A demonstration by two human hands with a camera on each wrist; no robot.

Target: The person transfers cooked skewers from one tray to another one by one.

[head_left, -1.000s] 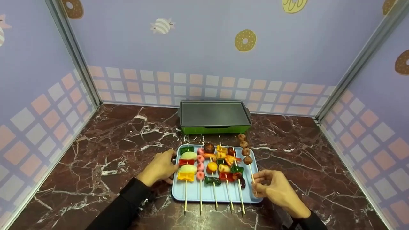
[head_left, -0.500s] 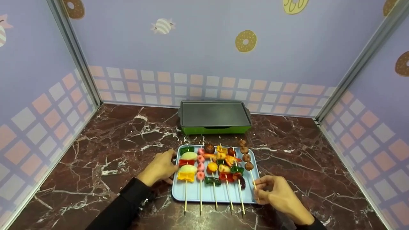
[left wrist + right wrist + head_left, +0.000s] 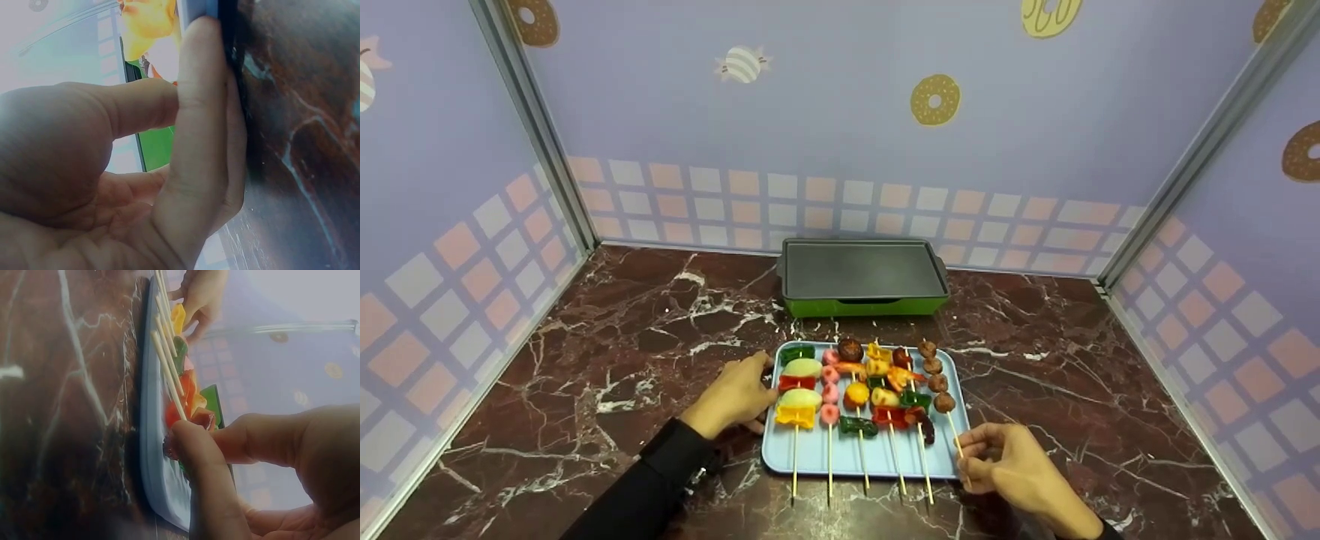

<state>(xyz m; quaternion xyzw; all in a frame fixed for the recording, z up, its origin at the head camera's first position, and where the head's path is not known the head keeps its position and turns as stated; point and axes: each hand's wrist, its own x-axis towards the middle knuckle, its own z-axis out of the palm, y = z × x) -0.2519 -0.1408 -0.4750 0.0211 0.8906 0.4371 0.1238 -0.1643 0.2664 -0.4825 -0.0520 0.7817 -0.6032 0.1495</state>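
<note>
A light blue tray (image 3: 821, 457) bears a row of food skewers. My left hand (image 3: 733, 395) grips its left rim, thumb and fingers at the edge; in the left wrist view the fingers (image 3: 197, 129) lie along the tray's side. Over the tray's right side, my right hand (image 3: 1006, 463) pinches the stick of a meatball skewer (image 3: 937, 382) near its lower end. Its brown balls overlap the tray in the head view. In the right wrist view, the right thumb and finger hide most of that stick. To its left lies a shrimp and pepper skewer (image 3: 915, 400).
Behind the tray stands a green grill (image 3: 866, 307) with a flat dark plate. Also on the tray are a pink-ball skewer (image 3: 829, 394) and a vegetable skewer (image 3: 797, 397). Patterned walls enclose the marble table (image 3: 660, 352) on three sides.
My right hand has drawn the meatball skewer back and down, bringing its tip from beyond the tray's far edge to about that edge. My left hand has stayed at the tray's left rim.
</note>
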